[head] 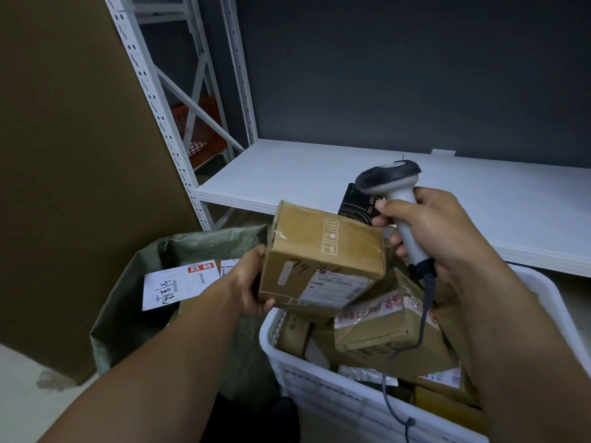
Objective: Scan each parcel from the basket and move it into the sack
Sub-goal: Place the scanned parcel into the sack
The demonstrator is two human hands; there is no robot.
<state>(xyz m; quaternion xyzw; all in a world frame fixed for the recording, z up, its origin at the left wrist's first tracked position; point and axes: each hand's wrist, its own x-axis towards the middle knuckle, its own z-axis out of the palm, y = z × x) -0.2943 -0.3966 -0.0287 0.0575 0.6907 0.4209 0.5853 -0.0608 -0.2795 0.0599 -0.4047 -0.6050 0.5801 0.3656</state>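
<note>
Gripping a cardboard parcel [319, 260] above the white basket [319, 385], the left hand [248, 282] faced the scanner [396, 193] clasped in the right hand [428, 231]. Some parcels lay in the green sack [134, 302]; many remained in the basket.

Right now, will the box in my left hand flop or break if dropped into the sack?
Cardboard box probably stays stiff: its edges look square. One-handed hold by the left hand suggests it's light. Printed glass symbol hints at fragile contents.
</note>
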